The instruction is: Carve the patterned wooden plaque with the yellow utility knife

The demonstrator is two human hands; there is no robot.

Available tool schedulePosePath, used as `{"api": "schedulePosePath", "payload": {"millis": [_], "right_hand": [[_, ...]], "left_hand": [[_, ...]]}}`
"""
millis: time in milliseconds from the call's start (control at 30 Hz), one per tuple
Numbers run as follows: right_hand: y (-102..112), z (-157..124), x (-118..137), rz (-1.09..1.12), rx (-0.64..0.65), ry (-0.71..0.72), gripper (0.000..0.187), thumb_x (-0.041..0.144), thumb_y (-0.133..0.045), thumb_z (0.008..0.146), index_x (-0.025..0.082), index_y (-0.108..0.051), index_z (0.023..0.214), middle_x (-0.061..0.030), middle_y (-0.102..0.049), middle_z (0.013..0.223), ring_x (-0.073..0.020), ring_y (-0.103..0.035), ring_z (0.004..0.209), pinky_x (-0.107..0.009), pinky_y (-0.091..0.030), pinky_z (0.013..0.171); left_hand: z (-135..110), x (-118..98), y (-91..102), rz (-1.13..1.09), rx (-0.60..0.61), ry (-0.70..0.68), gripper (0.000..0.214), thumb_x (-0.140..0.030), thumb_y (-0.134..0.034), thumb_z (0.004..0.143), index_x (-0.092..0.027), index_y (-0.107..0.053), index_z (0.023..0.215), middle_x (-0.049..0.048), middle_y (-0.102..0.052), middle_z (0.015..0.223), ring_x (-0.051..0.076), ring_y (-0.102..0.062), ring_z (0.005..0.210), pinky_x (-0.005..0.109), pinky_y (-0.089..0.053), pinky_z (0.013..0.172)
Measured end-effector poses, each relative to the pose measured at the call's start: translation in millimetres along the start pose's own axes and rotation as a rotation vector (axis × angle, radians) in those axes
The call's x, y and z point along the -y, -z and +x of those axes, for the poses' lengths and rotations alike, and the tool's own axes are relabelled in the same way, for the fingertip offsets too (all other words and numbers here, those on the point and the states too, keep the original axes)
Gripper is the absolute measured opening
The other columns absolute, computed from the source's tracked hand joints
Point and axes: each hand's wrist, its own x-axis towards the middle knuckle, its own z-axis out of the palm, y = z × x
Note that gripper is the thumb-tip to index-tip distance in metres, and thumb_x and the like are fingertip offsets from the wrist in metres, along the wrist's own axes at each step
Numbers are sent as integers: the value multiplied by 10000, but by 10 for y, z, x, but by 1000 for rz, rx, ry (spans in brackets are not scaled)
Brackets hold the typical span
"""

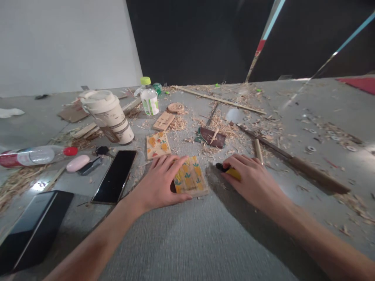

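Observation:
My left hand (159,181) rests on the grey floor with its fingers and thumb gripping the left edge of a small wooden block painted with yellow pineapples (191,180). To the right of that block, my right hand (253,177) is closed around a yellow and black tool (230,170), whose dark tip sticks out to the left. A second painted block with orange fruit (158,144) lies just beyond my left hand.
A black phone (115,176) and a dark box (32,228) lie at left, with a pink oval object (77,162), keys, a lying bottle (35,155), a large cup (109,116) and a green-capped bottle (149,96). Wood shavings, plain wooden pieces, a dark pouch (212,137) and a long knife (295,160) lie beyond.

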Motion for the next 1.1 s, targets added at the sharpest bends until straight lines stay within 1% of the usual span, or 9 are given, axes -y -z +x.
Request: {"api": "schedulePosePath", "payload": {"millis": [300,433,600,700,800,867,900,967,1100], "right_hand": [[15,6,24,-3,11,-6,59,287,-613,1034,247,-646,1060,-79,-749,1073,-315,-713,1029,-478,-540,863],[26,15,34,12,8,-18,76,282,-602,1033,240,-658,1064,-87,-754,1077,-313,-723,1026,-473,-547,848],[90,18,84,80,-46,-41,99,256,-582,1035,237,-666,1086,-91,-766,1076,-294,-735,979,-450,-561,820],[131,9,130,219,-177,-88,170,263,-608,1031,256,-664,1191,-79,-762,1091,-259,-735,929,-405,-569,772],[128,2,170,474,-484,-134,306,298,-620,1041,312,-636,1346,-59,-706,1130,-229,-698,919,-410,-586,805],[109,9,191,621,-694,-113,348,312,-612,1049,344,-637,1395,-53,-650,1148,-211,-651,903,-414,-593,815],[100,15,199,658,-761,-96,353,316,-612,1049,354,-649,1398,-52,-627,1142,-207,-630,896,-410,-596,809],[88,30,209,662,-787,-71,349,321,-623,1044,366,-674,1386,-52,-604,1105,-209,-611,898,-410,-607,813],[91,42,196,647,-646,-85,346,315,-631,1043,355,-679,1383,-57,-572,1078,-216,-614,913,-429,-633,858]], "left_hand": [[-13,6,-12,40,-26,-16,1080,-837,-672,865,-199,-350,1675,181,-540,1574,407,-461,1485,655,-241,1303],[-9,20,-19,40,-25,-20,1068,-831,-678,863,-200,-361,1663,184,-549,1562,407,-469,1479,647,-259,1293],[1,37,-27,44,-37,-40,1080,-832,-680,862,-173,-371,1660,193,-555,1559,411,-483,1463,642,-278,1287],[5,36,-25,37,-35,-34,1081,-825,-696,854,-180,-377,1660,189,-547,1569,412,-476,1471,636,-294,1288],[-9,24,-26,34,-32,-17,1073,-779,-736,846,-198,-366,1669,177,-528,1576,416,-460,1482,648,-279,1301],[-30,16,-33,33,-30,13,1137,-760,-786,802,-215,-330,1690,180,-478,1596,439,-411,1510,677,-266,1304],[-42,14,-39,31,-29,31,1186,-761,-807,774,-226,-301,1704,183,-448,1603,453,-381,1523,692,-264,1301],[-62,15,-51,27,-25,58,1268,-771,-832,730,-247,-243,1723,184,-415,1599,472,-347,1533,718,-268,1291],[-59,18,-52,37,-18,70,1295,-726,-866,710,-243,-211,1717,183,-454,1573,463,-388,1515,740,-226,1300]]}}
